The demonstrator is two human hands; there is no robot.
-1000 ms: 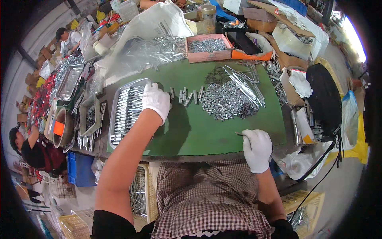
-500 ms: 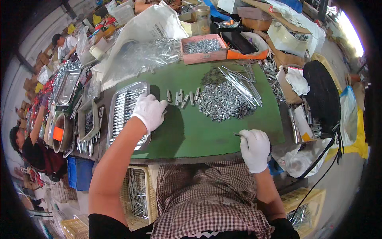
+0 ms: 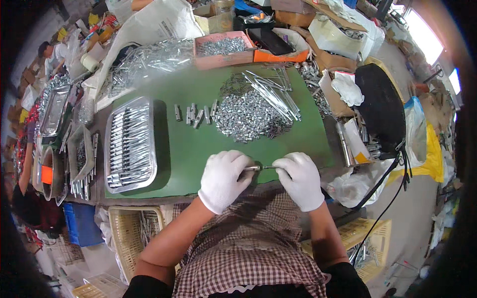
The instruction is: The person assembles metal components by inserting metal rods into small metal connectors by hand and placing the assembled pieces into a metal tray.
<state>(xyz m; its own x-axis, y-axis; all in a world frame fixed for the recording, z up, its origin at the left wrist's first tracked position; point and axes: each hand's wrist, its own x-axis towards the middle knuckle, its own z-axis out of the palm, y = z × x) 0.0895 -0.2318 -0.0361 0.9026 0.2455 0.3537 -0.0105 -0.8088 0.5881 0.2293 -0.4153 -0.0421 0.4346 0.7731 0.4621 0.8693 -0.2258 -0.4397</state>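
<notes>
Both gloved hands meet over the near edge of the green work mat point(image 3: 194, 154). A short silvery metal tube point(image 3: 252, 168) is gripped in my left hand point(image 3: 223, 180), pointing right. Between the fingertips of my right hand point(image 3: 302, 180) is a thin dark metal pin point(image 3: 270, 167), its tip at or just inside the tube's end; I cannot tell which. Beyond the hands lies a heap of small silvery metal pieces point(image 3: 246, 116). Several short metal tubes point(image 3: 198, 119) lie left of the heap. A clear plastic tray point(image 3: 155, 164) at left holds rows of slim metal parts.
Long thin rods point(image 3: 273, 99) rest on the heap's right side. Behind the mat stand a pink box point(image 3: 221, 60) of small metal pieces and an orange box point(image 3: 280, 56). A black bag point(image 3: 377, 107) with hanging cords is at right. Yellow crates point(image 3: 134, 213) stand below the table edge.
My left hand has come from the tray to the near middle, holding the metal tube. My right hand has moved slightly left to meet it. The view has shifted right.
</notes>
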